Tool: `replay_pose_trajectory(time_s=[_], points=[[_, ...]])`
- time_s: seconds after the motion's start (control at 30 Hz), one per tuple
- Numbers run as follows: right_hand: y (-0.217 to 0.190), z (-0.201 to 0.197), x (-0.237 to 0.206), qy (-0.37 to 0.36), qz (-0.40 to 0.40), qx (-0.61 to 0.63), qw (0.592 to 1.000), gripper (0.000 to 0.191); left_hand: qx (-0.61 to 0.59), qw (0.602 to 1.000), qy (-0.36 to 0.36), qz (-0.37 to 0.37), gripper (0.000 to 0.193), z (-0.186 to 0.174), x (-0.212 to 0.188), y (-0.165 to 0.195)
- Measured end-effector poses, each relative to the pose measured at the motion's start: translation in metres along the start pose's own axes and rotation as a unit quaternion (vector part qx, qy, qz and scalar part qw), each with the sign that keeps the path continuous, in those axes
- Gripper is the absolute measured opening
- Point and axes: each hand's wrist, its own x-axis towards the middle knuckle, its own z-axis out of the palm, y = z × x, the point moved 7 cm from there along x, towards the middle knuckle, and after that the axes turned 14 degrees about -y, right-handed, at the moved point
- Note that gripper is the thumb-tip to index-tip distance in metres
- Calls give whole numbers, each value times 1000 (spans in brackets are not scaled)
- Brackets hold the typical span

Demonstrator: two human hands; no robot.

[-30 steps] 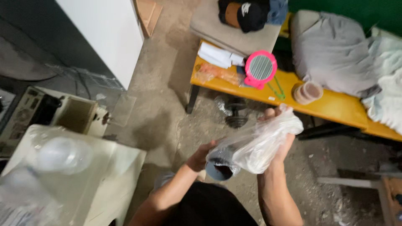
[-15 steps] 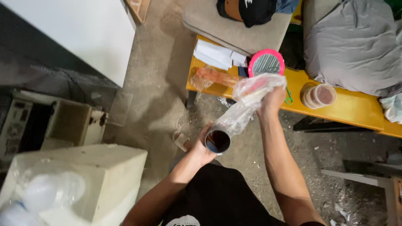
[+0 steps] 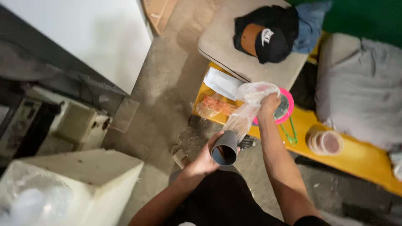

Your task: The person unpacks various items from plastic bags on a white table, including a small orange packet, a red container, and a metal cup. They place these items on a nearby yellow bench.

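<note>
Left hand (image 3: 204, 161) is wrapped around a short grey pipe section (image 3: 225, 148), open end tilted up toward the camera, something dark and reddish inside. Right hand (image 3: 269, 103) is fisted on the bunched top of a clear plastic bag (image 3: 248, 104), lifted above the pipe; the bag's lower end trails down to the pipe's far rim, and I can't tell whether it sits inside the pipe or just over it.

Landmark: the yellow bench (image 3: 356, 157). Pipe and both hands hang in the air off its near edge, over the concrete floor (image 3: 167, 90). On the bench behind the right hand: a pink round mirror or fan (image 3: 287, 109), a white folded paper (image 3: 222, 82), an orange packet (image 3: 213, 106), a green clip (image 3: 291, 136), and a stack of tape rolls (image 3: 325, 142) further right. A grey cushion with a black cap (image 3: 268, 39) lies on its far end, grey cloth bundle (image 3: 362, 90) beyond. White box (image 3: 83, 167) well to the left of the bench.

Risks, as judgement: the bag film looks thin and stretched, so a hard tug could tear it on the pipe rim. The pipe is held one-handed and tilted; if the grip slackens, it drops to the floor or spills the contents. The raised right arm is close to the mirror and could knock it off the bench.
</note>
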Motion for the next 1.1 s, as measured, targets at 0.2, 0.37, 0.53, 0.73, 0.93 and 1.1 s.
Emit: replay_pose_trajectory(time_s=[0.2,0.37,0.53,0.73,0.93,1.1], points=[[39,34,50,-19,167,108,980,33,20,990,33,139,50,-4,13,23],[75,61,63,-163,321,44,932,38,66,946,-31,315,46,-2,12,30],[100,86,50,-341,407,-11,847,34,59,926,152,340,49,-29,4,21],[104,97,68,-388,215,-535,719,43,33,904,165,393,46,-45,-14,14],[113,103,61,-426,199,-548,692,60,-10,861,181,475,39,-58,-33,17],[107,117,39,-460,240,-432,738,83,-67,840,182,506,37,-49,-38,25]])
